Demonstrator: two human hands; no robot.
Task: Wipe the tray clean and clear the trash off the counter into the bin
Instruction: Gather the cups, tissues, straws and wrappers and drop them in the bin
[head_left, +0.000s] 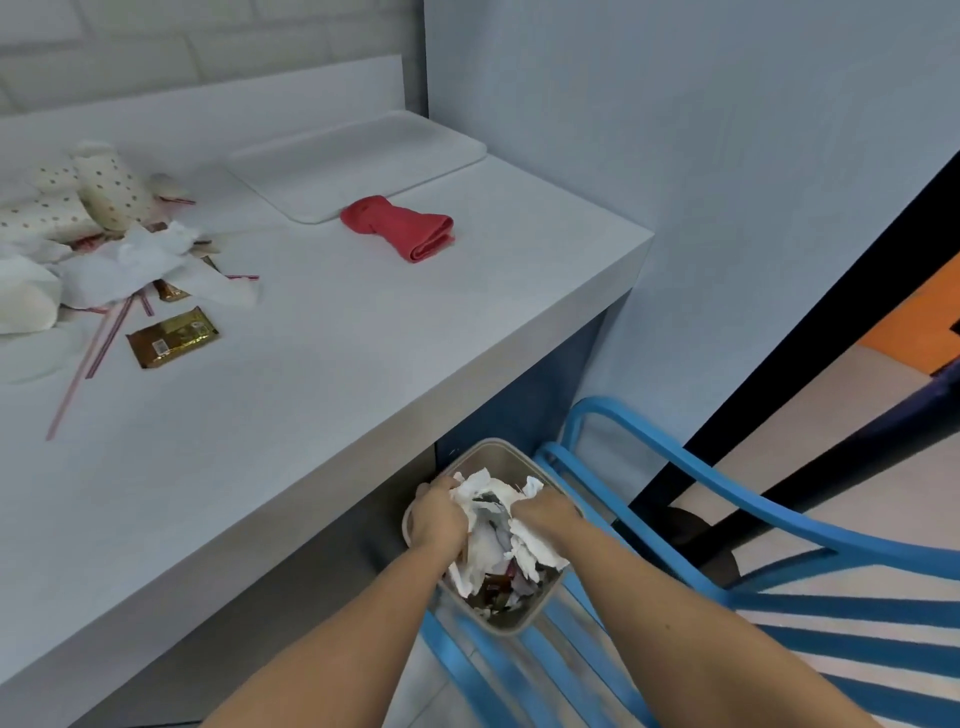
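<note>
While both hands, left hand (439, 514) and right hand (545, 512), clutch crumpled paper trash (493, 525) low over the bin (511, 621), aiming to drop it inside, more litter (130, 254) waits on the bench (311, 364).

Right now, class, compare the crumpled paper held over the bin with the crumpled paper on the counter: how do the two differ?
The crumpled paper over the bin is gripped by the left hand and the right hand; the paper on the counter lies untouched. The held paper is bunched tight above the bin, while the counter paper is spread among dotted cups, straws and wrappers. Both are white and crumpled.
</note>
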